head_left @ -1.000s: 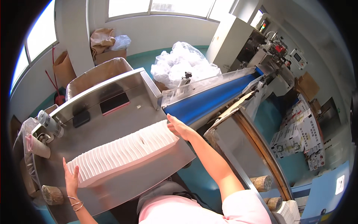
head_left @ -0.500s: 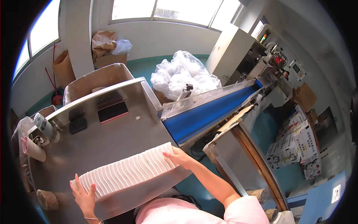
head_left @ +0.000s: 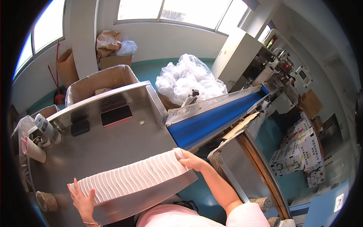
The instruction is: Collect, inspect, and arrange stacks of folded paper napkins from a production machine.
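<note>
A long row of thin white folded pads (head_left: 130, 174), standing on edge and packed face to face, lies along the near side of the steel table. My left hand (head_left: 82, 200) presses on its left end, fingers spread and thumb on the near side. At the right end, my right hand (head_left: 191, 160) wraps round the last pads, with its fingertips partly hidden. The row is held between the two hands. Whether its underside touches the steel tabletop (head_left: 102, 147) is hard to tell.
Toward the back of the table lie a phone (head_left: 117, 116) and a dark flat object (head_left: 80, 128). A bottle (head_left: 47, 128) and a pink-rimmed cup (head_left: 34, 150) stand at left. A blue conveyor belt (head_left: 215, 119) runs off right, beside bagged white material (head_left: 189, 81).
My left hand has shifted slightly left and my right hand slightly right, with the row spanning a little wider between them. The whole view has shifted slightly.
</note>
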### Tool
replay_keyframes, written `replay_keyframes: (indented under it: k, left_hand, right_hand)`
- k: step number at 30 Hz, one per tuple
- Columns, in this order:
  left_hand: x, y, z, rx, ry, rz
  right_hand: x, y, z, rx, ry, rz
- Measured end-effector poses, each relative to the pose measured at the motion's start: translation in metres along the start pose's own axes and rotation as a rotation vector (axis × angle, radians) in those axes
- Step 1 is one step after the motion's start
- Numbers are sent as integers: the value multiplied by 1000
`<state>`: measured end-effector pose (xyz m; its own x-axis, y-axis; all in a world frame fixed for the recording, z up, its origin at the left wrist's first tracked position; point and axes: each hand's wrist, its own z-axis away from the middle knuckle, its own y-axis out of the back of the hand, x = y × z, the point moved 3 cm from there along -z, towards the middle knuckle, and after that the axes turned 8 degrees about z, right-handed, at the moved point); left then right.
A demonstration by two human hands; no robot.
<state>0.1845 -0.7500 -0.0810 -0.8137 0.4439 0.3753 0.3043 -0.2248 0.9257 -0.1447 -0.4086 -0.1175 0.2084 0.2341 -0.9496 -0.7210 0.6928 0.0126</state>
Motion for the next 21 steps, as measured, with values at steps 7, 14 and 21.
replay_keyframes:
  k: [7,14,21]
  left_hand:
    - [5,3,0,-25,-3,21]
    - [23,5,0,-60,-42,30]
    - [27,4,-3,-62,-51,52]
  right_hand:
    - [6,15,-5,-36,-222,-673]
    - [3,4,-3,-23,-158,36]
    - [15,17,-12,68,-51,-27]
